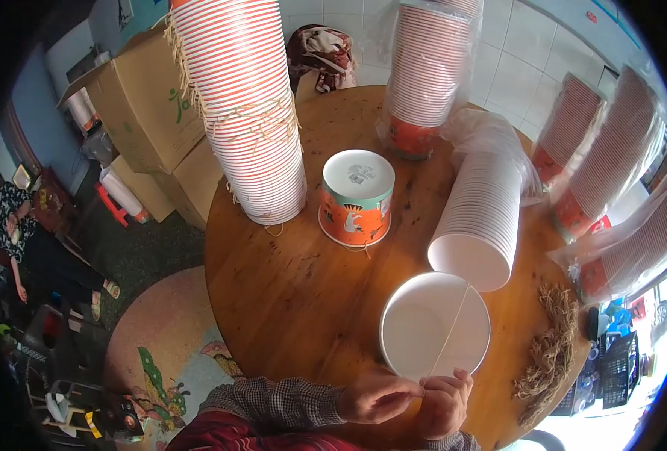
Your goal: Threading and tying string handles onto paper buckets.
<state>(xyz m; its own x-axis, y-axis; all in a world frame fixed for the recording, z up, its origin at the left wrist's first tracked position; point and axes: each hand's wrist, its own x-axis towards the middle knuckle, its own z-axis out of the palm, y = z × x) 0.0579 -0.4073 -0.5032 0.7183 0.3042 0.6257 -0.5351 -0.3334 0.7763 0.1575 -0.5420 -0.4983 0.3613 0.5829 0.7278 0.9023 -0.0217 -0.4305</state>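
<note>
Near the table's front edge, my left hand (pixel 378 398) and my right hand (pixel 445 404) meet with their fingers pinched together. A thin string (pixel 452 327) runs from them across the mouth of a white paper bucket (pixel 412 331), up to its far rim. The bucket stands open side up just beyond my hands. Behind it, a stack of nested white buckets (pixel 480 210) lies on its side, partly in clear plastic. An orange and green printed bucket (pixel 354 218) stands upside down, a bit of string at its base. A bundle of tan strings (pixel 550 349) lies to the right.
A tall stack of buckets (pixel 247 113) with strings hanging off it rises at the table's left. Plastic-wrapped stacks (pixel 427 71) stand at the back and right of the round wooden table (pixel 273 301). Cardboard boxes (pixel 149 105) and another person (pixel 36 233) are at the left.
</note>
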